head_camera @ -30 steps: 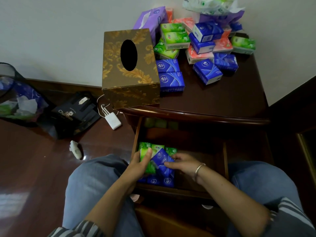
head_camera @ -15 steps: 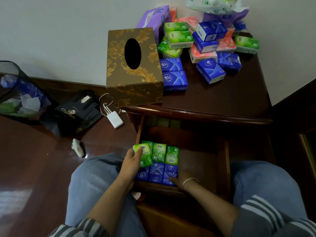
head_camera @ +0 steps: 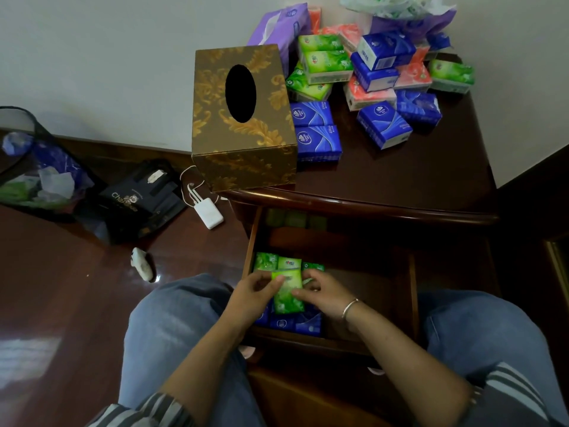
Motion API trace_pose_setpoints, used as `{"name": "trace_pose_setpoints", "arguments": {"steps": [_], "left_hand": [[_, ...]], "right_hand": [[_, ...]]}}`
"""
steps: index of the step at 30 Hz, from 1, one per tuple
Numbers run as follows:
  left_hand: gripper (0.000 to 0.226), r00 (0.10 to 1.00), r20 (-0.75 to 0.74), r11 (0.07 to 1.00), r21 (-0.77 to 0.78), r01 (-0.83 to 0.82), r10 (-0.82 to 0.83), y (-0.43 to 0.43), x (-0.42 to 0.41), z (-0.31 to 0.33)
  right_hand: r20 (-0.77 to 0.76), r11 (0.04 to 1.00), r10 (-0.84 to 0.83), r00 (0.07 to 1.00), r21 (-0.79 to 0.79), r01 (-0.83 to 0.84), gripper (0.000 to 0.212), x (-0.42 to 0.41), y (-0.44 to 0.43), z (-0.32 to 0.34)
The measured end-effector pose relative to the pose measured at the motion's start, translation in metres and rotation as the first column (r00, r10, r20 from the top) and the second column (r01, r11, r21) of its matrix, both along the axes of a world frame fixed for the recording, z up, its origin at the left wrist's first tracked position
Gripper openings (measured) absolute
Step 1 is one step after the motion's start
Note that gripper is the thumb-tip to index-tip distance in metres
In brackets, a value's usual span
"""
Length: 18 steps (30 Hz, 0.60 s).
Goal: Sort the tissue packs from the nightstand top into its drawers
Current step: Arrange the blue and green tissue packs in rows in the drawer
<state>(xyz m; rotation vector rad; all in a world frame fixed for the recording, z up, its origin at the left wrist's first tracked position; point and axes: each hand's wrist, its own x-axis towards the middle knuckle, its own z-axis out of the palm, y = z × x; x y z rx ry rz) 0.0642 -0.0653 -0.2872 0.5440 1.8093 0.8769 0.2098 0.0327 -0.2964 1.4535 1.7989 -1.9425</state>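
Note:
A green tissue pack (head_camera: 288, 291) is held over the left part of the open drawer (head_camera: 385, 291). My left hand (head_camera: 252, 295) pinches its left edge and my right hand (head_camera: 323, 292) pinches its right edge. Under it lie a row of green packs (head_camera: 289, 262) toward the back and a row of blue packs (head_camera: 292, 323) toward the front. On the nightstand top (head_camera: 400, 174) sits a heap of several blue packs (head_camera: 317, 131), green packs (head_camera: 323, 60) and pink packs (head_camera: 369, 95).
A gold patterned tissue box (head_camera: 243, 118) stands on the nightstand's left front corner. A purple tissue pack (head_camera: 277, 26) and a plastic bag (head_camera: 400, 7) lie at the back. On the floor to the left are a mesh bin (head_camera: 34, 167), a black bag (head_camera: 138, 195) and a white charger (head_camera: 209, 212).
My right hand came up from the drawer's front edge to the green pack. My left hand moved that pack from the left end of the green row toward the drawer's middle.

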Motion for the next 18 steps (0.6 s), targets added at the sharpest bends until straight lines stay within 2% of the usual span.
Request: {"name": "trace_pose_setpoints", "arguments": {"steps": [2,3,4,6,9,13,16,18], "left_hand": [[0.035,0.926,-0.374,0.998,-0.048,0.039,-0.054,0.0,-0.008,-0.003],[0.038,0.875,-0.484,0.999,-0.053,-0.006,-0.021,-0.001,-0.012,-0.004],[0.044,0.857,-0.515,0.996,-0.07,-0.063,0.018,-0.001,-0.014,-0.005],[0.05,0.894,-0.447,0.981,-0.165,-0.098,0.014,0.0,-0.015,-0.008],[0.033,0.96,-0.277,0.969,-0.241,-0.044,-0.025,0.003,-0.008,-0.014],[0.029,0.961,-0.276,0.973,-0.227,-0.047,-0.018,0.002,-0.009,-0.02],[0.021,0.959,-0.283,0.976,-0.211,-0.055,-0.007,0.001,-0.01,-0.024],[0.017,0.962,-0.273,0.975,-0.214,-0.052,-0.008,0.0,-0.01,-0.027]], "right_hand": [[0.05,0.993,-0.119,0.992,-0.022,0.12,0.034,0.011,0.011,-0.011],[0.088,0.981,-0.195,0.977,0.016,0.194,0.034,0.018,0.018,-0.017],[0.122,0.965,-0.26,0.958,0.074,0.253,0.033,0.024,0.024,-0.024],[0.173,0.942,-0.316,0.933,0.173,0.288,0.032,0.027,0.034,-0.038],[0.241,0.957,-0.234,0.942,0.226,0.18,0.032,0.015,0.038,-0.055],[0.388,0.971,-0.05,0.92,0.237,-0.047,0.039,0.0,0.035,-0.066],[0.367,0.983,0.014,0.93,0.163,-0.079,0.031,0.0,0.028,-0.066],[0.297,1.0,0.018,0.955,0.019,-0.025,0.028,0.005,0.026,-0.062]]}}
